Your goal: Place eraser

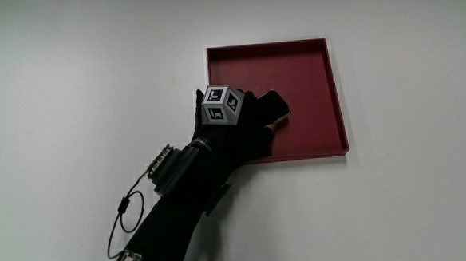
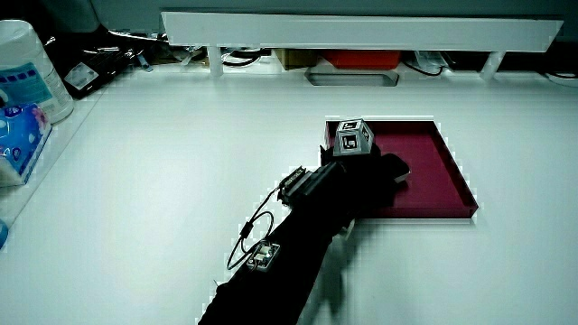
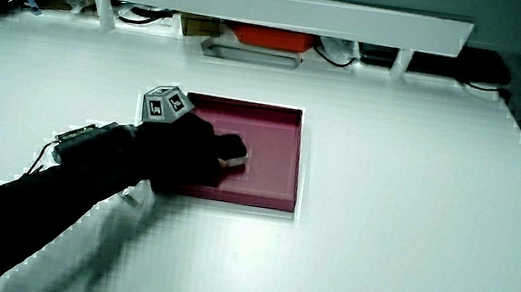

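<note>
Forearm first, black-sleeved, reaching up from the table's near edge with a looped wire and a small board strapped along it. It leads to the one gloved hand, with its patterned cube on the back, sitting over the near corner of the red tray. One eraser is in play: a sliver of pale block peeks out under the fingertips, low inside the tray by its near edge, and the curled fingers are closed round it. Whether it already touches the tray floor I cannot tell; the glove covers most of it. In both side views the hand crosses the tray's near rim, knuckles up, cube tilted.

One tray, square, shallow-walled, otherwise bare inside, sits on the white table about midway across the surface. In a side view, one round white tub and one blue packet stand at the table's edge, well apart from the tray. One low white partition runs along the farthest edge.
</note>
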Demonstrator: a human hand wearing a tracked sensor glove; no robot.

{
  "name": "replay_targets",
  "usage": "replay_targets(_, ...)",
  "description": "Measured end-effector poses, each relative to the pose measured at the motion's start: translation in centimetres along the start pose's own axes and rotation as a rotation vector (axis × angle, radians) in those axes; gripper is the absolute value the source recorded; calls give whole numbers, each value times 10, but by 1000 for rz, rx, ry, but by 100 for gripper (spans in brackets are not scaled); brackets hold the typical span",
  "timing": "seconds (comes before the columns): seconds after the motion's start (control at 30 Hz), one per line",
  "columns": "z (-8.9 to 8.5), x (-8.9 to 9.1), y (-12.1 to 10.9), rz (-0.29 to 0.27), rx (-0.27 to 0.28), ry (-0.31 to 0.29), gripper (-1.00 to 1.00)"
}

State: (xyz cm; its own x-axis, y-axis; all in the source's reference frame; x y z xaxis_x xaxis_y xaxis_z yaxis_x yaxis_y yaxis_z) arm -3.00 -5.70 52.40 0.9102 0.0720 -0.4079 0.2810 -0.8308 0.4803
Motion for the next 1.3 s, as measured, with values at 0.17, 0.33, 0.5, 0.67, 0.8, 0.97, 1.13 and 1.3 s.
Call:
replay_targets(0.17, 3, 2, -1, 13, -23, -2, 0)
replay_targets(0.33, 2, 0, -1, 16, -21, -11, -4)
replay_targets(0.5, 1, -2, -1, 20, -16, -13, -22)
replay_targets(0.67, 0, -4, -4, 51, -31, -26, -41)
replay_targets(0.8, -2, -10, -5, 77, -34, -67, -56)
replay_targets(0.97, 8, -15, -11, 46, 5, -124, -74)
replay_targets(1.13, 24, -17, -30, -31, 39, -203, -93)
replay_targets(1.3, 41, -28, -52, -113, 11, -198, -100)
